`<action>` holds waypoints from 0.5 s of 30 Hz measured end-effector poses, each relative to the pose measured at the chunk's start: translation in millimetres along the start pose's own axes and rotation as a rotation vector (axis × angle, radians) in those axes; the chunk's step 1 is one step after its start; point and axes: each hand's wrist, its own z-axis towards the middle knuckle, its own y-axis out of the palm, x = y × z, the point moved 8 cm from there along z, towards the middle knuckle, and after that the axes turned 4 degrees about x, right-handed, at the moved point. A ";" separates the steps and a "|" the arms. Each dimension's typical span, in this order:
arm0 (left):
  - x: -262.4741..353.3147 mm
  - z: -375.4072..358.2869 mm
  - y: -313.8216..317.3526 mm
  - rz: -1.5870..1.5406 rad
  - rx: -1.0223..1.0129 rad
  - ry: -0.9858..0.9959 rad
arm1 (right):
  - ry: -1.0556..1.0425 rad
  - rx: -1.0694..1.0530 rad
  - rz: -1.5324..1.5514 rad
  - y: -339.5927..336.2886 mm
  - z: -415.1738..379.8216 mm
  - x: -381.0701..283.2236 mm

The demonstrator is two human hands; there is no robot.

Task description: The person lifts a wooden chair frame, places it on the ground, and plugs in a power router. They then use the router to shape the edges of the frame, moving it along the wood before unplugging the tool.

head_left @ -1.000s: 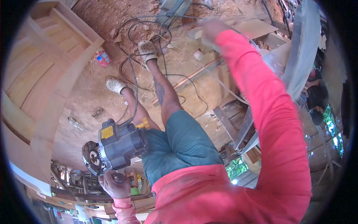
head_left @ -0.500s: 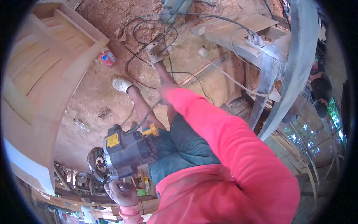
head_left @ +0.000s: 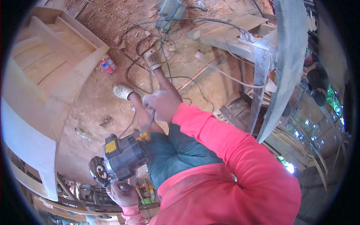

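Observation:
A black power router with a yellow label and a yellow knob is held sideways in front of the green shorts, its round base facing left. My left hand is closed around the router's dark side handle at the lower left. Above the router, my right hand is closed on the black power cord, near my lower legs. The cord runs between the router and this hand. Further along, black cable lies in loops on the ground around the feet.
Large curved wooden panels stand at the left. A grey wooden frame with plugs on it rises at the right. A red packet lies on the dirt floor. Another person is at the far right. Wood strips lie lower right.
My right hand has moved slightly left and down, nearer the router, and shows more clearly on the cord. The view has shifted a little. My left hand still holds the router.

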 end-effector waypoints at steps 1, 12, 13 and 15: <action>-3.0 -1.7 -1.1 -0.006 -0.007 -0.023 | 0.030 -0.117 0.108 14.1 -3.8 1.8; -18.7 -4.3 -2.2 -0.037 -0.041 -0.066 | -0.052 -0.102 -0.114 43.8 -29.4 72.4; -20.1 -6.0 -1.8 -0.027 -0.050 -0.054 | -0.057 -0.043 -0.247 21.0 -19.2 75.2; -31.9 -11.2 -1.8 -0.035 -0.079 -0.026 | 0.017 -0.086 -0.396 -14.6 2.1 95.9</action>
